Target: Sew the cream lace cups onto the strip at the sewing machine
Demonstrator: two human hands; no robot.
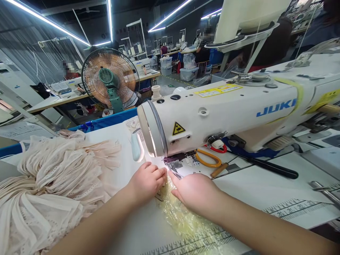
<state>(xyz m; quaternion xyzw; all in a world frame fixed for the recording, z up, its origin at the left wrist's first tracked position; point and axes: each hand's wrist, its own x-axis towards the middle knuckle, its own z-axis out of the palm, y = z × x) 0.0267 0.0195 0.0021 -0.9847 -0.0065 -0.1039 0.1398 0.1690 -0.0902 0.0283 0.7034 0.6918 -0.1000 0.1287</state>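
Observation:
My left hand rests on the white sewing table just below the needle area, with its fingers curled together. Whatever they pinch is hidden. From the right comes my right hand, its index finger stretched toward the left fingertips and its thumb apart. It lies over a crinkled, clear yellowish film that runs down the table toward me. Close above both hands is the head of a white sewing machine. Small metal parts and a dark purple piece sit beneath it, near my fingertips.
A heap of cream lace-edged fabric strips covers the left. Orange-handled scissors, a wooden-handled tool and a black-handled tool lie right of the needle. A ruler strip crosses the front. Beyond stands a fan.

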